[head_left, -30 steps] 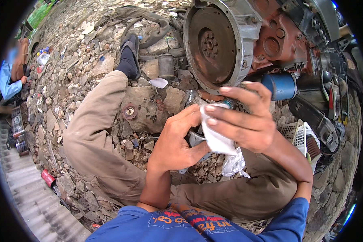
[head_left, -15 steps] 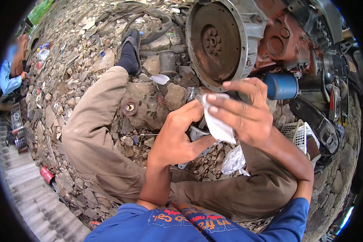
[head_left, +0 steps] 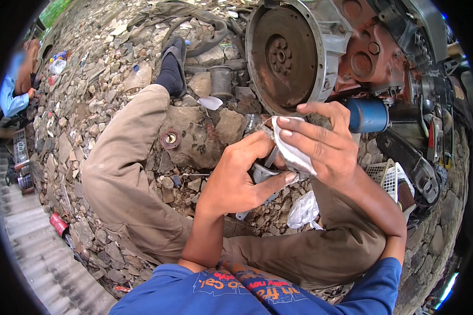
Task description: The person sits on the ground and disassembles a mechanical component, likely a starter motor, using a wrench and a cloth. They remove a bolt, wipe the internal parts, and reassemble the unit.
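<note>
My right hand [head_left: 328, 149] presses a folded white cloth [head_left: 294, 155] against a grey metal part [head_left: 263, 172], its fingers laid across the cloth and the forefinger slightly raised. My left hand [head_left: 236, 178] is closed round that part, thumb at the cloth's lower edge; much of the part is hidden by both hands. Below them, between my legs, lies a crumpled clear plastic bag [head_left: 302, 209]. A small rusty ringed part [head_left: 170, 138] rests on a flat stone [head_left: 192, 152] left of my hands. A big flywheel [head_left: 268, 68] in a metal housing stands just beyond them.
An engine block [head_left: 365, 58] with a blue canister filter [head_left: 367, 115] occupies the upper right. A white plastic basket [head_left: 391, 181] sits beside my right elbow. Rubble covers the ground. Another person [head_left: 13, 92] sits at the far left, near a corrugated sheet [head_left: 26, 236].
The cloth and my right fingers have shifted slightly upward. The plastic bag, earlier just under the cloth, now lies apart and lower. My left thumb has come onto the cloth's lower edge.
</note>
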`<state>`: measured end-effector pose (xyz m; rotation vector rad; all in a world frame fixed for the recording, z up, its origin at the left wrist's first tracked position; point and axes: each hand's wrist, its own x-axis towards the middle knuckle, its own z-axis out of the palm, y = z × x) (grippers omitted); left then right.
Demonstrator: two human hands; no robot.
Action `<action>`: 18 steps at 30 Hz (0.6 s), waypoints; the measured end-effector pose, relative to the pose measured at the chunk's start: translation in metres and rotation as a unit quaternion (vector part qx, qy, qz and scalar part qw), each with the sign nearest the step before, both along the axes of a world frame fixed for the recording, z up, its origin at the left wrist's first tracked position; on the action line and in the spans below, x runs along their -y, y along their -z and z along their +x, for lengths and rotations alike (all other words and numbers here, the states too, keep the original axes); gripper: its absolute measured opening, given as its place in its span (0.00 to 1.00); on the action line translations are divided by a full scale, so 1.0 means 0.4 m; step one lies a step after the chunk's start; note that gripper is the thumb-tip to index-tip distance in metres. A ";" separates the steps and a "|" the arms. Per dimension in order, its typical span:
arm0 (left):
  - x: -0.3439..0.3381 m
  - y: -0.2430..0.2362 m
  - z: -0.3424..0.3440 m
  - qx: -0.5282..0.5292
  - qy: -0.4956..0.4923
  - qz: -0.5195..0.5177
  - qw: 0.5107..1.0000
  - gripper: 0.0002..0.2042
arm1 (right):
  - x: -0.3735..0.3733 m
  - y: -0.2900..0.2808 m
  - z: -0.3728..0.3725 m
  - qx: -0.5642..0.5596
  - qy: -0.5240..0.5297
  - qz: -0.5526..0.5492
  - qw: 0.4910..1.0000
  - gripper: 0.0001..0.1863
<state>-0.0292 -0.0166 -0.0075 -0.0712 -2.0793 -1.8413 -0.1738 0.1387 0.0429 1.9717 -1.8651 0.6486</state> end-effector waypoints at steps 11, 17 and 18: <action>-0.006 0.004 -0.005 -0.003 -0.008 0.004 1.000 0.13 | -0.001 0.011 0.005 -0.008 -0.006 -0.013 1.000 0.24; -0.020 0.006 -0.013 -0.031 -0.017 0.037 0.999 0.15 | -0.019 0.015 0.018 0.028 -0.040 0.023 0.999 0.24; -0.024 0.013 -0.021 -0.052 -0.042 0.038 0.997 0.13 | -0.010 -0.001 0.004 0.007 -0.032 0.042 0.999 0.22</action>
